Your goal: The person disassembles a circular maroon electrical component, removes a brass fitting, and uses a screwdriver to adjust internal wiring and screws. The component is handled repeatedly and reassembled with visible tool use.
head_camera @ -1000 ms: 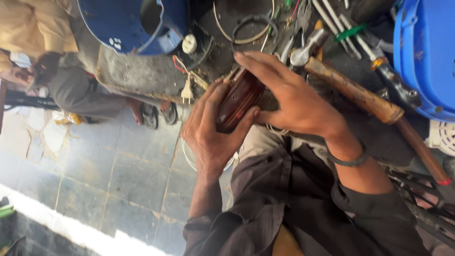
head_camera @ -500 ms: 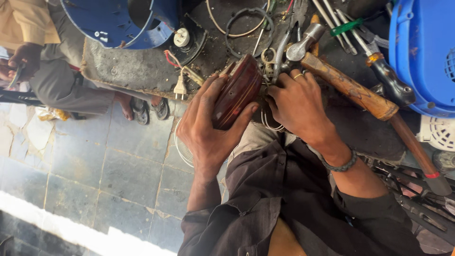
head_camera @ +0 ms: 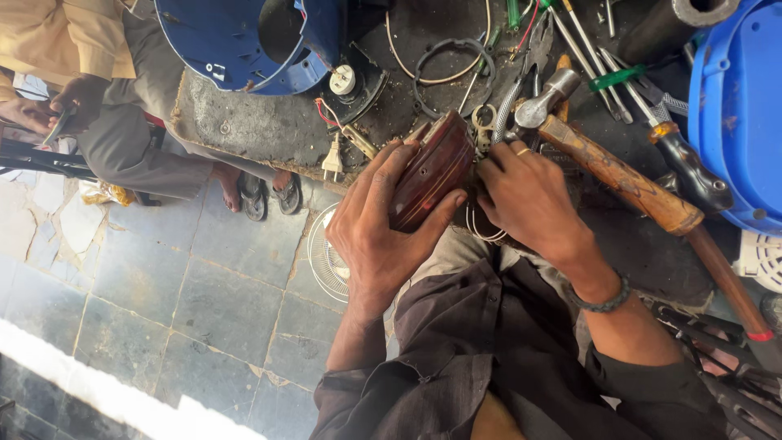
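Fingers point(head_camera: 391, 175) of the left hand point(head_camera: 379, 232) curl closed round a dark red-brown ribbed motor part point(head_camera: 428, 175), held at the workbench's point(head_camera: 244, 126) near edge. Right hand point(head_camera: 529, 200) presses the part's far side, fingers bent; whether it grips anything cannot be told. Blue housing point(head_camera: 236, 41) lies opened at the bench's far corner; hammer point(head_camera: 643, 195) alongside, plug point(head_camera: 332, 161) at the edge. Judged mid-repair, reassembly not yet begun.
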